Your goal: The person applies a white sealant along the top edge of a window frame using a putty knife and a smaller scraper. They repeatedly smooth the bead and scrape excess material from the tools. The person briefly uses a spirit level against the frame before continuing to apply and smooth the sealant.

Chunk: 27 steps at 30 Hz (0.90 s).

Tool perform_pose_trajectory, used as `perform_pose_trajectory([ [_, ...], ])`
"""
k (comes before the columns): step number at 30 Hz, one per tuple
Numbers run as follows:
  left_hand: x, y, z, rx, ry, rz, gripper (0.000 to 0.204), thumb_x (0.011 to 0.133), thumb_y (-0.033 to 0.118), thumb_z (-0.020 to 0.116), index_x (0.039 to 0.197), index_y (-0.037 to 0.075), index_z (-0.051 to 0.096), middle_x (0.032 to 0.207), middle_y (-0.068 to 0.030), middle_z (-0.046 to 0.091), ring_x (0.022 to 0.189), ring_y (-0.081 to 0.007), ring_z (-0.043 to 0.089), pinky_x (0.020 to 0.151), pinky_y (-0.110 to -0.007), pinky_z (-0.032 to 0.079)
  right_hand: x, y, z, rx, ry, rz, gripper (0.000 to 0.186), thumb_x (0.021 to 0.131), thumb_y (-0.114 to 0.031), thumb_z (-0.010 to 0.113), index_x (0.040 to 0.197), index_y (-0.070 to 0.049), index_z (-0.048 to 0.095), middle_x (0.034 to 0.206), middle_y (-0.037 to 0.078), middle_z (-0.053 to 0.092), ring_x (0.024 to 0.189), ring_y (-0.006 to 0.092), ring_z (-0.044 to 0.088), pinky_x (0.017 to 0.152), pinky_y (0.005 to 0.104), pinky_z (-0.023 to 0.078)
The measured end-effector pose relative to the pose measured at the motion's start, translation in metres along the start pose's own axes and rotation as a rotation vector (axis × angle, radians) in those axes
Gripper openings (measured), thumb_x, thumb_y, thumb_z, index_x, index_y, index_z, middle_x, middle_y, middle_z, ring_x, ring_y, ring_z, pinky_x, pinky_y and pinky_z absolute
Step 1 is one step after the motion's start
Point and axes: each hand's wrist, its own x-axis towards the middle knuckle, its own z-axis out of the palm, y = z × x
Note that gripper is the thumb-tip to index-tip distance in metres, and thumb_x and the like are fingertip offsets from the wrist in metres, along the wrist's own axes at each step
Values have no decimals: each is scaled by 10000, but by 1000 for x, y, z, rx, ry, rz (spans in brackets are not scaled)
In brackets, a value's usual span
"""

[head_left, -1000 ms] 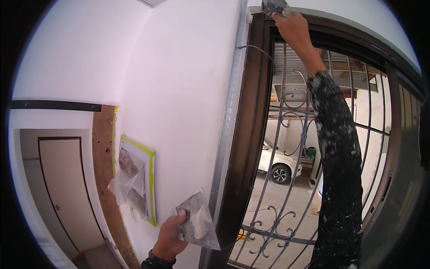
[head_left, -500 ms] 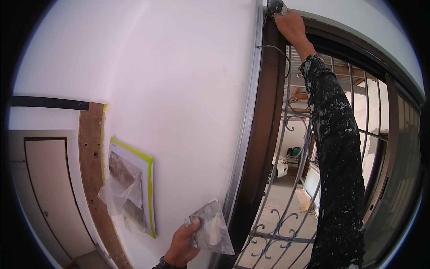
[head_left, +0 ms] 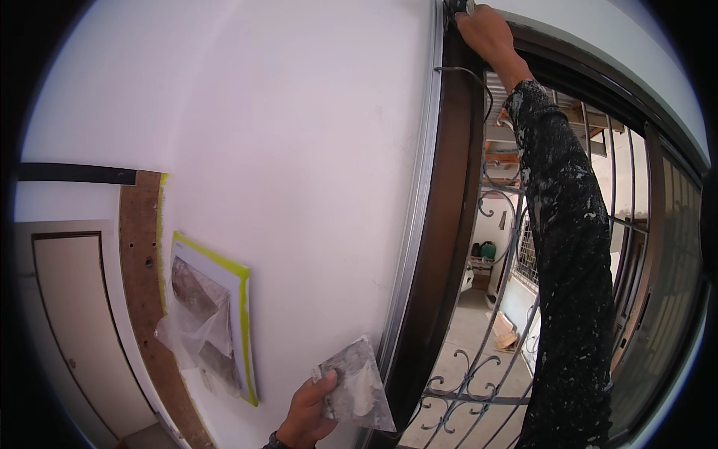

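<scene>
Since the earlier frame, the right hand (head_left: 486, 34) has been shifted nearer the metal strip (head_left: 424, 157). In it, at 1 o'clock, a dark tool (head_left: 453, 7), partly cut off, is gripped. At 6 o'clock, a paste-smeared plate (head_left: 360, 393) is clamped by the left hand (head_left: 309, 408). Work along the brown door frame (head_left: 456, 187), 2 o'clock, seems in hand; steady tool control would be called for.

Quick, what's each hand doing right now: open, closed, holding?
Left hand: closed, holding a flat grey plate with whitish paste.
Right hand: closed on a dark tool, partly cut off by the picture's top edge.

A long black sleeve (head_left: 574, 277) is speckled with white flecks.
</scene>
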Motion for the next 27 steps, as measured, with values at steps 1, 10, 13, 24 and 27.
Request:
perform_pose_trajectory([
  [1, 0, 0, -1, -9, 4, 5, 497, 1012, 256, 554, 1389, -49, 442, 1272, -164, 620, 1159, -285, 632, 1033, -439, 493, 0, -1, 3, -38, 30, 18, 318, 931, -211, 582, 1000, 88, 664, 946, 231, 685, 919, 341, 684, 818, 407, 574],
  [10, 2, -1, -3, -49, 31, 23, 506, 999, 258, 574, 1393, -30, 441, 1269, -153, 621, 1151, -281, 636, 1026, -442, 497, -25, -13, -12, 58, -3, -62, 521, 900, -377, 589, 970, 132, 676, 951, 359, 669, 978, 511, 642, 905, 505, 497],
  [13, 3, -2, -4, -65, 20, 17, 498, 1000, 251, 571, 1393, -27, 441, 1270, -154, 620, 1156, -281, 634, 1026, -446, 497, -44, -17, -25, 78, -54, -44, 463, 888, -331, 581, 957, 114, 686, 962, 349, 673, 973, 506, 646, 901, 505, 503],
  [24, 1, -2, -6, -76, 35, 28, 472, 1007, 236, 550, 1387, -21, 440, 1267, -157, 620, 1158, -296, 633, 1032, -468, 495, -24, -4, -14, 223, 89, 31, 510, 886, -359, 610, 905, 147, 669, 935, 375, 657, 972, 515, 640, 882, 508, 498],
  [27, 1, -3, -5, -72, 51, 37, 461, 1008, 237, 556, 1390, -5, 464, 1263, -144, 634, 1140, -285, 642, 1007, -461, 511, -17, -4, -10, 188, 47, 37, 437, 893, -298, 561, 931, 119, 687, 999, 358, 665, 992, 512, 633, 922, 512, 490],
])
